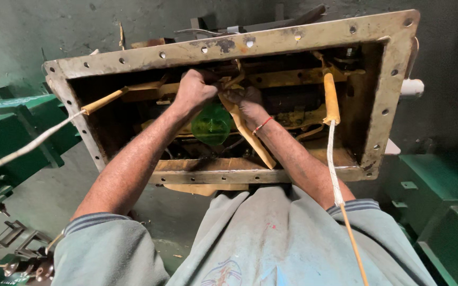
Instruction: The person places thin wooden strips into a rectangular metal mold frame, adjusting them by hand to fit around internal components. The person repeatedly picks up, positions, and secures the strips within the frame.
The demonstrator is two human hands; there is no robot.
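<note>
Both of my arms reach into an open rectangular metal casing [229,50] with a worn flange full of bolt holes. My left hand [193,91] is closed in a fist around something deep inside, near yellowed paper-wrapped leads. My right hand [247,101], with a red thread at the wrist, grips next to it at the upper end of a tan insulation strip [254,144]. What each hand pinches is hidden by the fingers. A green round part [211,125] sits just below both hands.
A white braided lead with a tan sleeve [331,100] hangs over the casing's right side toward me. Another sleeved lead [38,140] runs out to the left. Green metal boxes [11,127] [441,212] stand on both sides. Metal clamps [22,259] lie at lower left.
</note>
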